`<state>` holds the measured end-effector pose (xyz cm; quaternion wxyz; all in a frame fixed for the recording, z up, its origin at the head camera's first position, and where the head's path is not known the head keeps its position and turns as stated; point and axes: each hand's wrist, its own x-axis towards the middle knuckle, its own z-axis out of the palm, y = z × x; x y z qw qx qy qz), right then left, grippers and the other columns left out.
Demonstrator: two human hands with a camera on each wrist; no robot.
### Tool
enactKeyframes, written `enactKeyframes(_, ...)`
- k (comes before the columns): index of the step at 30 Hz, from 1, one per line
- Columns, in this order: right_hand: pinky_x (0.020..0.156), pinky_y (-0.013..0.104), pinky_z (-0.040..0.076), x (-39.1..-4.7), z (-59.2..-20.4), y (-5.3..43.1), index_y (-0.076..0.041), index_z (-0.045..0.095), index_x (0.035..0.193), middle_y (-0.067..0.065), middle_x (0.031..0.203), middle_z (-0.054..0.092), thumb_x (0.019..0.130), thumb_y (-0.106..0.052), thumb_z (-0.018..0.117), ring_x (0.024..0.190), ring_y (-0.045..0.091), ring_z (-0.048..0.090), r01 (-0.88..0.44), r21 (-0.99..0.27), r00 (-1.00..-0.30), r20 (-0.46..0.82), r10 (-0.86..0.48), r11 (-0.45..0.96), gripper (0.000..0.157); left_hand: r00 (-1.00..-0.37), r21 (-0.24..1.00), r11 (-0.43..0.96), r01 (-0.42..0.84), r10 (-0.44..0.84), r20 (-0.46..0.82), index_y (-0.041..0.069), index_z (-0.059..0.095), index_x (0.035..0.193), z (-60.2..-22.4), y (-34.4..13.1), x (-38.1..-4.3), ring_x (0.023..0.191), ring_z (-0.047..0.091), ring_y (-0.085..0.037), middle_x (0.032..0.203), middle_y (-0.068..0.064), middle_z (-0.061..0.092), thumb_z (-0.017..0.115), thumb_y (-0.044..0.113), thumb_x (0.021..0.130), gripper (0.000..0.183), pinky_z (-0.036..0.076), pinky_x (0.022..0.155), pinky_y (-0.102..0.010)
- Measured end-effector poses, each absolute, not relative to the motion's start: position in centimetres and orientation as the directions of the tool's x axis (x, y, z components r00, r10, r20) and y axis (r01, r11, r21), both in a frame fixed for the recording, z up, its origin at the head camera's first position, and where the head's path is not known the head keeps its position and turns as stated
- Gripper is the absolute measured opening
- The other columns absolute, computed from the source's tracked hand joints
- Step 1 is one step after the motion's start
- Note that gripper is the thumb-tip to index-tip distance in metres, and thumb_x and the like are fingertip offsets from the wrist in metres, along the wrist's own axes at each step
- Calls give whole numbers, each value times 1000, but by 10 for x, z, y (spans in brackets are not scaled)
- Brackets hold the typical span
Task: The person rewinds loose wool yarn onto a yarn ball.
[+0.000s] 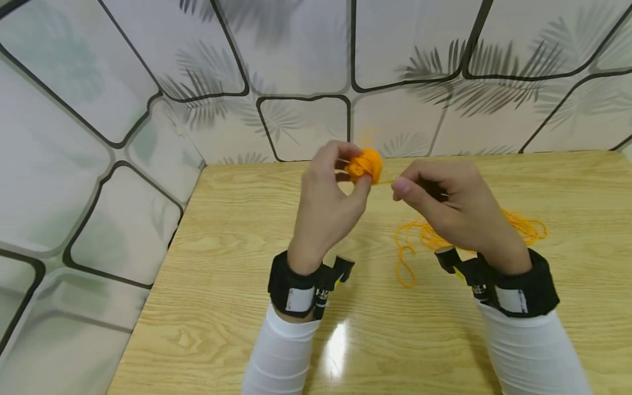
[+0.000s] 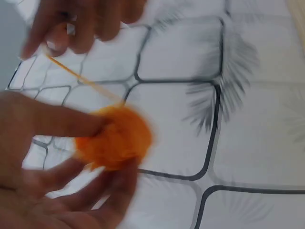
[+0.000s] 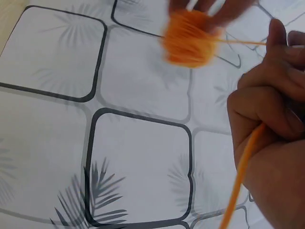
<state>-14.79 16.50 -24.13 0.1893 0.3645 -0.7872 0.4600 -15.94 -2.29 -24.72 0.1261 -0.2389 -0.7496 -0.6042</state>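
Note:
A small ball of orange yarn (image 1: 367,166) is held up between the thumb and fingers of my left hand (image 1: 328,200), over the far side of the table. From the ball a short taut strand (image 2: 78,78) runs to my right hand (image 1: 451,203), which pinches it between thumb and forefinger. In the right wrist view the yarn tail (image 3: 242,174) passes through the curled fingers and hangs down past the palm. Loose orange yarn (image 1: 528,227) lies in loops on the table, partly hidden behind the right hand. The ball (image 3: 190,40) looks blurred in both wrist views.
The light wood table (image 1: 232,263) reaches back to a wall (image 1: 306,126) with a stone-and-leaf pattern. On each wrist sits a black strap (image 1: 528,288) with a small camera. A loop of yarn (image 1: 406,266) trails towards the front of the table.

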Motion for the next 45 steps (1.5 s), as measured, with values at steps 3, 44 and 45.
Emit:
enactKeyframes(3,43,21,23,-150,-240,166,-8,61,80,-5,61,42,88,-2,56,47,3,27,-740,-586,-671,675,-306,329,12,-804,914,35,405,490,338,4,54,108,-245,-27,-157,92,57,-18,104,-7,55,62,7,84,26,50,78,-30)
enactKeyframes(44,45,23,26,-153,-235,170,-2,61,86,-3,60,40,91,-2,51,49,6,30,-709,-614,-704,646,-295,348,11,-749,845,-523,112,514,417,-1,50,108,-238,-23,-151,91,54,-24,104,-13,53,62,2,82,29,48,79,-34)
enactKeyframes(45,44,23,27,-153,-237,170,-7,62,86,-4,59,39,91,-2,51,48,6,30,-705,-615,-709,605,-361,353,13,-772,803,-589,89,468,430,0,49,108,-238,-23,-151,92,54,-23,104,-12,52,61,2,82,28,48,80,-34)
